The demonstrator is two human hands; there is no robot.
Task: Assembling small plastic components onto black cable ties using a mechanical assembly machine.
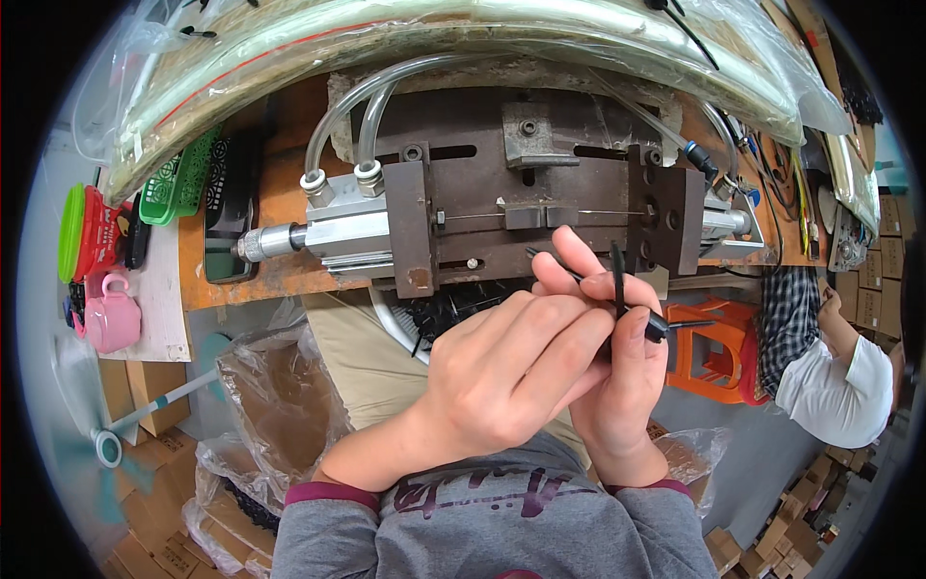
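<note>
My left hand (511, 372) and my right hand (627, 386) are together in front of the machine, both closed. Between the thumb and fingers of my right hand are slim black rod-like parts (619, 275). One stands upright, and another sticks out to the right from a thicker black end (658, 329). A thin black tip also shows beyond the fingers at the left. My left fingers are curled against the right hand, and what they grip is hidden. Beyond my fingertips, a brown metal fixture (482, 183) carries small grey jaws (540, 216) at its middle.
Silver air cylinders (352, 227) with clear hoses flank the fixture. Plastic-wrapped material (463, 34) arches behind. At left are a green basket (178, 179) and pink mug (113, 314). An orange stool (709, 357) and another person (834, 386) are at right. Black parts (463, 309) lie below the fixture.
</note>
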